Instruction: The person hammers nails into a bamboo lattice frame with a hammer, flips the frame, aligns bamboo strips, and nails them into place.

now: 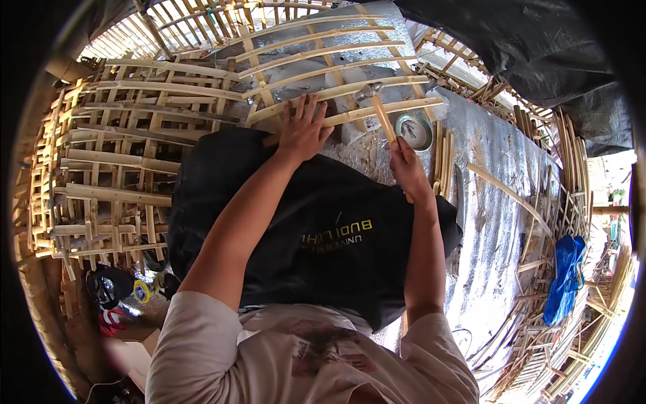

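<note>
Head view: left hand (303, 138) flat on bamboo lattice (336, 92), fingers spread; right hand (407, 165) gripping hammer (383, 120) by handle, fingers wrapped round it; hammer head over lattice slats; lattice ahead of lap, partly over silvery sheet (478, 215); round tin (429, 131) just beside right hand.

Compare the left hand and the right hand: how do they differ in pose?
The left hand is open, fingers spread over the bamboo frame; the right hand is curled round the hammer. The left hand grips no tool, while the right hand has the handle. Both are bare.
</note>
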The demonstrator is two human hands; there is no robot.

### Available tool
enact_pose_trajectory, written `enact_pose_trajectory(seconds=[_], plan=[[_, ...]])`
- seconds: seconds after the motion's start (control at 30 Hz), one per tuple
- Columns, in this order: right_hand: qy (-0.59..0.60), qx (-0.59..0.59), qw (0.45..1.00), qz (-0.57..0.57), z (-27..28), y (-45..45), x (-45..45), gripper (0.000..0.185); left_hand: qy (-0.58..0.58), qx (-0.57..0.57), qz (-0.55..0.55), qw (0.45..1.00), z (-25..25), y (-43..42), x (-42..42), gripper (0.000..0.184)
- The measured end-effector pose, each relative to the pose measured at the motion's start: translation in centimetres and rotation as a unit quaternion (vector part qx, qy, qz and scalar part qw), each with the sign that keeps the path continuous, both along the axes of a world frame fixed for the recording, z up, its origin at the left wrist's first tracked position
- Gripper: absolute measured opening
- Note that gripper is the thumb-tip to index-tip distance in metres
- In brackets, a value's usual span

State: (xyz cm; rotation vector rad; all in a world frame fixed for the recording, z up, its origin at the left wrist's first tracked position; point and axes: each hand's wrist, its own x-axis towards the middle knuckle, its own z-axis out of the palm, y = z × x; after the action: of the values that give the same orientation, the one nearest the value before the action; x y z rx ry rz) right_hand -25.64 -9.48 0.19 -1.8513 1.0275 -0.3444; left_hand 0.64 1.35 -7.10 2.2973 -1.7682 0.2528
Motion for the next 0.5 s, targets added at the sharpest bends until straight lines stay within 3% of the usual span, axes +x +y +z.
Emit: enact_pose_trajectory(seconds=[0.1, 0.3, 0.37, 0.4, 0.43, 0.5], plan=[[0.083, -0.159, 0.983, 0.043, -2.6, -0.2, -0.2, 0.034, 0.007, 0.025, 0.007, 1.0, 0.4, -0.1, -0.1, 0.066], [0.136, -0.115, 0.984, 0.033, -1.9, 0.2, 0.1, 0.037, 0.018, 0.003, 0.007, 1.0, 0.5, -0.1, -0.2, 0.065], [0.158, -0.078, 0.984, 0.016, -2.3, 0.0, -0.1, 0.037, 0.055, -0.031, 0.026, 0.998, 3.1, 1.0, -1.4, 0.061], [0.152, -0.091, 0.984, 0.026, -2.6, -0.4, -0.8, 0.038, 0.139, -0.062, -0.002, 0.988, 5.1, 2.1, -1.8, 0.059], [0.147, -0.104, 0.983, 0.036, -3.0, -0.7, -1.5, 0.038, 0.227, -0.084, -0.025, 0.97, 7.9, 4.0, -2.2, 0.057], [0.095, -0.115, 0.988, 0.044, -3.4, -0.6, -0.7, 0.037, 0.294, -0.131, -0.047, 0.946, 14.7, 10.5, -0.5, 0.054]])
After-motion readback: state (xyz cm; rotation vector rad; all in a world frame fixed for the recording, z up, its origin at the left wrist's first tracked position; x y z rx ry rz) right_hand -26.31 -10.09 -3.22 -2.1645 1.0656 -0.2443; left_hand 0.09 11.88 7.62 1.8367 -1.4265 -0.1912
